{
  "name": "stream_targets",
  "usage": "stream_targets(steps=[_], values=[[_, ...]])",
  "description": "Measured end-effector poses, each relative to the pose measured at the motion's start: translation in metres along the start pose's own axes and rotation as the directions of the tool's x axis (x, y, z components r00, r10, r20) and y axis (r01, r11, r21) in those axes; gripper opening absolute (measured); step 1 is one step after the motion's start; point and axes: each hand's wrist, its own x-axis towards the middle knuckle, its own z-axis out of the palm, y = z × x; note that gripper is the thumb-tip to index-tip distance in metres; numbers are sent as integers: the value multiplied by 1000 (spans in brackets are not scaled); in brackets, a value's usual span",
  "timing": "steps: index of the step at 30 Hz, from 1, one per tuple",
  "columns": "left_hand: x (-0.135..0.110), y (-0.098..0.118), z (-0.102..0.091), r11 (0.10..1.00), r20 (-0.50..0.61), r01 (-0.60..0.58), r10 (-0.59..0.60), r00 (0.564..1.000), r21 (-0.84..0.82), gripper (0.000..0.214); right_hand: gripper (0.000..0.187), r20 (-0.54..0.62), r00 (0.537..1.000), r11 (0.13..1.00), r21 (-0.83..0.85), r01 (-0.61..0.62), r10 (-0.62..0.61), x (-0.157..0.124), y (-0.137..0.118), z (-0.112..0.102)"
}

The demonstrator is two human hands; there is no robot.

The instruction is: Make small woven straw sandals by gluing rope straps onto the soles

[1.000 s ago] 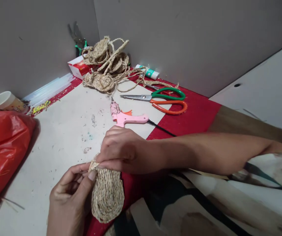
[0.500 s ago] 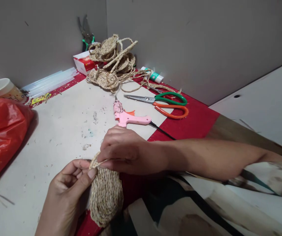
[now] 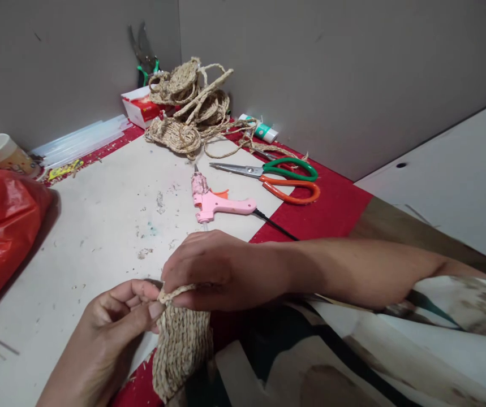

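A flat piece of coiled straw braid [image 3: 183,345], oval at its lower end, hangs over the near edge of the table. My left hand [image 3: 117,316] pinches its upper left corner between thumb and fingers. My right hand [image 3: 217,271] is closed over the top edge, with a strand of braid [image 3: 181,290] running between its fingers and thumb. The right fingertips are partly hidden behind the hand. Just beyond my right hand, a pink glue gun [image 3: 209,200] lies on its side, its nozzle pointing away.
Scissors with green and orange handles [image 3: 287,175] lie behind the glue gun. Coiled braids [image 3: 187,107] are heaped in the corner near pruning shears [image 3: 143,53]. Clear glue sticks [image 3: 84,141], a paper cup [image 3: 3,152] and a red plastic bag [image 3: 5,237] are on the left.
My right hand has shifted slightly left and down over the braid, uncovering the back of the glue gun. The braided piece has tilted and sits a little lower in view.
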Motion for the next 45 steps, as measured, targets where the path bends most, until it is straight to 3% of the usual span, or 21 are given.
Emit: stream_targets(steps=[4,11,19,26,29,35,39,45], values=[[2,1,-7,993,-3,3,-3,1000,121,13,14,53,998,994,-99,43,-37,-1,-1,-1],[3,2,-13,970,28,-43,37,999,237,12,16,50,997,991,-117,61,-55,-3,-4,-1],[1,2,-6,993,70,12,-20,997,118,7,18,142,989,995,-87,38,-25,-2,-7,-5],[0,0,-6,996,58,48,-53,997,77,7,17,131,990,998,-17,57,-54,-1,-3,-5],[-3,1,-7,993,70,71,-78,995,95,7,19,126,989,990,-105,92,-79,-2,-6,-4],[-7,-1,-7,961,32,-27,19,999,275,5,24,205,976,944,-304,128,-67,-5,-11,-3],[-6,-3,-6,985,93,31,-47,995,168,8,27,217,972,944,-293,152,-89,-6,-10,-3],[-5,-2,2,996,48,76,-78,996,35,8,25,162,976,970,-171,173,-146,-6,-5,-5]])
